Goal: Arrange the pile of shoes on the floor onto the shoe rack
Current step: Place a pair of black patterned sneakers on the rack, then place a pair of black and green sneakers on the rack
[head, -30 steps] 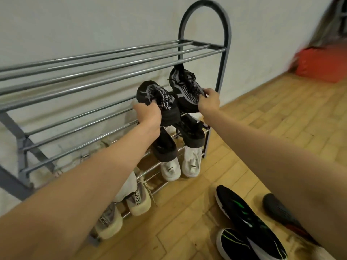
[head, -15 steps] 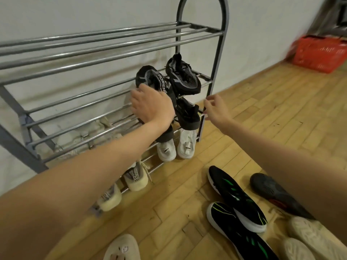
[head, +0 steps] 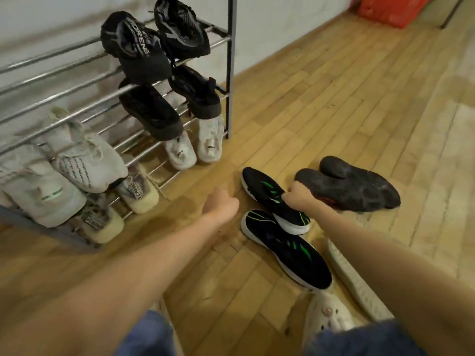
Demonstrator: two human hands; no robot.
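The metal shoe rack [head: 229,73] stands against the wall at the left. A black knit pair [head: 136,47] sits on its middle shelf, a second black pair [head: 151,114] below it, and white sneakers [head: 180,150] and cream sneakers [head: 84,155] lower down. Two black shoes with green stripes lie on the floor. My right hand [head: 299,197] grips the farther one [head: 264,188] at its opening. The nearer one [head: 288,253] lies free. Blurred and holding nothing, my left hand [head: 221,204] hovers over the floor just left of them.
A dark grey pair [head: 347,186] lies right of my right hand. A white clog [head: 329,317] and an upturned white sole [head: 357,276] lie near my knees. A red basket [head: 390,9] stands by the far wall. Wooden floor [head: 321,98] stretches right of the rack.
Both hands let go of the black knit pair on the rack and dropped to the floor. My right hand has taken hold of a black and green shoe. The view tilted down.
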